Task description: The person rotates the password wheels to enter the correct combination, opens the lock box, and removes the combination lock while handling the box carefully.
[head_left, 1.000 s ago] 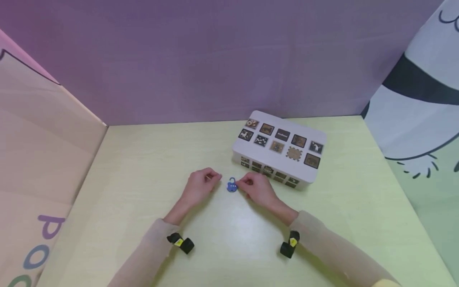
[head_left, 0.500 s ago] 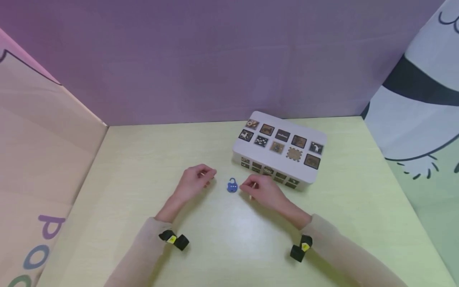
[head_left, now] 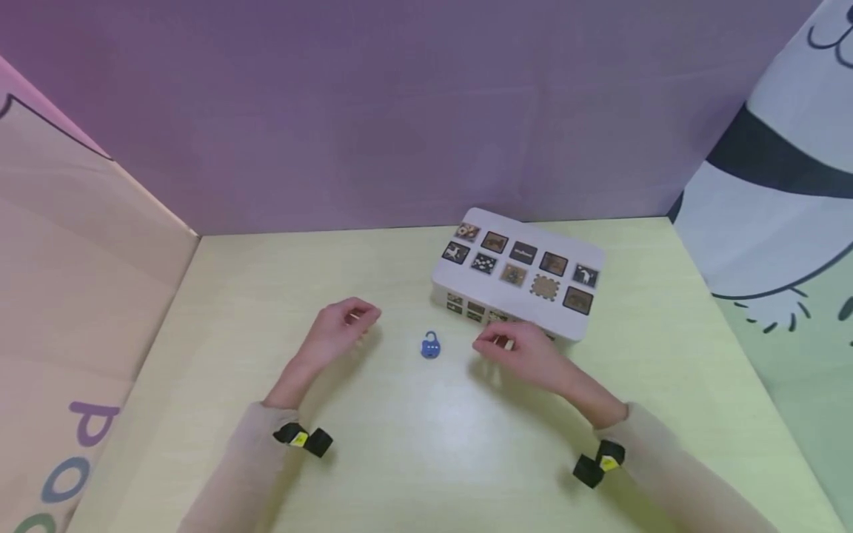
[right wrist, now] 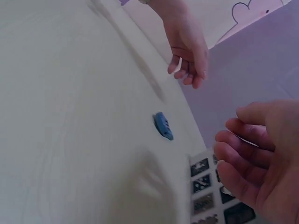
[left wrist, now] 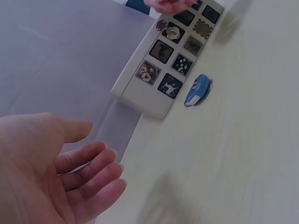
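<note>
A small blue combination padlock (head_left: 430, 346) lies on the pale table, its curved shackle swung out at the top. Both wrist views show the padlock (left wrist: 198, 89) lying alone, with neither hand touching it. To its left, my left hand (head_left: 336, 331) hovers over the table, fingers loosely curled and holding nothing. My right hand (head_left: 526, 352) is on the other side, in front of the white box, its fingers bent loosely with nothing between them. In the right wrist view, the right hand (right wrist: 254, 156) overlaps the box.
Behind the padlock and to the right stands a white box (head_left: 489, 297) with rows of small square pictures on its lid and front. A purple backdrop (head_left: 373, 118) rises at the table's far edge, with printed panels at both sides. Dark cameras are strapped to both wrists.
My right fingers, earlier at the padlock's edge, have drawn away to the right. My left hand has moved left. The padlock stays where it was.
</note>
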{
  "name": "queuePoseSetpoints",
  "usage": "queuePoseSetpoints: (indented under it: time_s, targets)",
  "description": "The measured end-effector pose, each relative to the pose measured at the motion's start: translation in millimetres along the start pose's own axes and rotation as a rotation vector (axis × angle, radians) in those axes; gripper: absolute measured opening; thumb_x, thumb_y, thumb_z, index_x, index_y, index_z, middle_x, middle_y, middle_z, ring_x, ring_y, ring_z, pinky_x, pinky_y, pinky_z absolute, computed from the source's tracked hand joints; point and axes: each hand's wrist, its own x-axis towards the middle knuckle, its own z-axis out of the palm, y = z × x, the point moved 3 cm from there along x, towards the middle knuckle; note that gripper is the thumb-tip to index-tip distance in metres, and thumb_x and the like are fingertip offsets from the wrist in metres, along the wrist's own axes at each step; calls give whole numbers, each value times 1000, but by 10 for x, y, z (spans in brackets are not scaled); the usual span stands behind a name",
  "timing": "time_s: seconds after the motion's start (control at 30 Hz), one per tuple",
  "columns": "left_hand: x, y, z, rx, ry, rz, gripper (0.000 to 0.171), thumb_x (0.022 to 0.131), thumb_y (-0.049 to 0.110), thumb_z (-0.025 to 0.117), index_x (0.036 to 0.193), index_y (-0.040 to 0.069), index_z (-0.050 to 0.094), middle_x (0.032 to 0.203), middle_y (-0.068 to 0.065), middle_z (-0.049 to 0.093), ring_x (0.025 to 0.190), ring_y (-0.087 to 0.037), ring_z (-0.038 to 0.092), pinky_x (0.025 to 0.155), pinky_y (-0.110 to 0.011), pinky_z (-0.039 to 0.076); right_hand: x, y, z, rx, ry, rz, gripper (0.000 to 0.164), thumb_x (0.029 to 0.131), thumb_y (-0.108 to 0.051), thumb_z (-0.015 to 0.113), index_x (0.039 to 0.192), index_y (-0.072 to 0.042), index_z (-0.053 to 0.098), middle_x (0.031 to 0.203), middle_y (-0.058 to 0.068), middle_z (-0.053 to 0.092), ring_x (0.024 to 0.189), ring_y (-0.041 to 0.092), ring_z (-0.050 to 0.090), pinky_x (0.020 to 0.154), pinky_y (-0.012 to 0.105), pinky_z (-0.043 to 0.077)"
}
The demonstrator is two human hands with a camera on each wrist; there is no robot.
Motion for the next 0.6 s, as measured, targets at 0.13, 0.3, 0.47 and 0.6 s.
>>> queuePoseSetpoints:
  time_s: [0.13,0.3,0.47,0.6]
  targets:
    - [3,-20,-102,67,43,13,37,106,35,59,125,5,68,114,-14,74,103,-29,67,84,-39,58,-68,4,-152,18,15,9,16,102,-22,67,105,-10,76,93,6,75,78,20,65,66,25,56]
    - [-6,-45,-237,122,119,49,37,105,34,60,124,3,68,117,-15,73,107,-32,68,93,-49,57,-152,-13,-371,23,55,4,12,102,-19,66,105,-12,76,93,2,75,77,23,67,64,25,57]
    - [-6,-58,-358,183,194,60,37,105,33,61,123,2,68,121,-18,71,112,-35,66,98,-52,54,-225,16,-589,25,105,-17,12,102,-14,66,106,-8,75,94,2,74,76,13,65,62,27,58]
    - [-9,-65,-425,234,239,74,38,104,34,62,125,2,68,129,-21,66,121,-39,60,103,-56,49,-295,45,-759,23,152,-60,13,102,-9,65,111,-5,73,100,8,73,80,17,66,65,26,58]
